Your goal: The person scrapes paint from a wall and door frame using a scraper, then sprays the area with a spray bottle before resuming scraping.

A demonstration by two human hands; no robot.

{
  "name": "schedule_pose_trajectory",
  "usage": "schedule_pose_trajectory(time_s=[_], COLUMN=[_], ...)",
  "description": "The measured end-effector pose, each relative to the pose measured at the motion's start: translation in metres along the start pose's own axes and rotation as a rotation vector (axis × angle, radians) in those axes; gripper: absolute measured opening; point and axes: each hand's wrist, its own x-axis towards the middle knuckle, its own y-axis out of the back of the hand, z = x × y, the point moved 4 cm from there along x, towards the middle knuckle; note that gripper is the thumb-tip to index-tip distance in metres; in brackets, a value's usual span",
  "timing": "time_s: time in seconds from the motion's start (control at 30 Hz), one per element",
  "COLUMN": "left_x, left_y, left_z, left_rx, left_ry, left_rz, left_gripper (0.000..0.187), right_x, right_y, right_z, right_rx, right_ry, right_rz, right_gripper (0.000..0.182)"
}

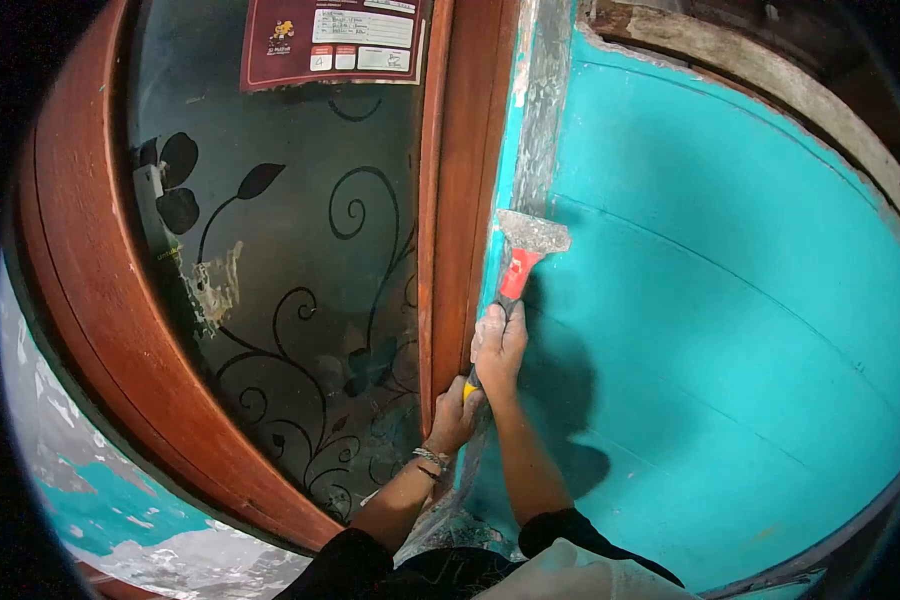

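1. Scraper [519, 268]: sat blade-up at grey strip [545, 120] and teal wall [720, 270].
2. Right hand [500, 348]: gripped upper handle [507, 302] with closed fingers.
3. Left hand [454, 416]: held yellow end [470, 390] with curled fingers.

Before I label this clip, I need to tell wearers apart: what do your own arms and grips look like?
Black sleeves end near the elbows. The left grip is ungloved, with light and dark bracelets at its wrist; the right grip is ungloved, its fingers dusted pale, its wrist unadorned.
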Motion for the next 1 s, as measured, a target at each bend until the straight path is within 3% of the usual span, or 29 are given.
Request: schedule_pose_trajectory(time_s=[0.17, 1.0], left_x=[0.001, -0.001], left_y=[-0.002, -0.005], left_z=[-0.003, -0.016], left_rx=[0.068, 0.093], left_ry=[0.012, -0.021], left_rz=[-0.013, -0.001], left_gripper=[0.024, 0.02], right_x=[0.001, -0.005], right_y=[-0.002, 0.0], right_z=[-0.013, -0.01], right_rx=[0.296, 0.219], right_ry=[-0.15, -0.117], right_rz=[-0.03, -0.052], right_gripper=[0.011, 0.016])
